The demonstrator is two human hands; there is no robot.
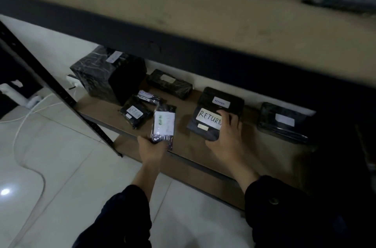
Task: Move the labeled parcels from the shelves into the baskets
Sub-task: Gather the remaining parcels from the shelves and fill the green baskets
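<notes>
Gripping a flat parcel (163, 125) by its near end in the left hand (151, 149) over the shelf's (183, 144) front edge, clasping the RETURN parcel (205, 123) on the shelf in the right hand (225, 138).

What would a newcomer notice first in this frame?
The black wrapped parcel with a big white handwritten RETURN label stands out, on the lower wooden shelf, gripped by the right hand. Left of it, the left hand holds a flat black plastic-wrapped parcel with a white label.
</notes>
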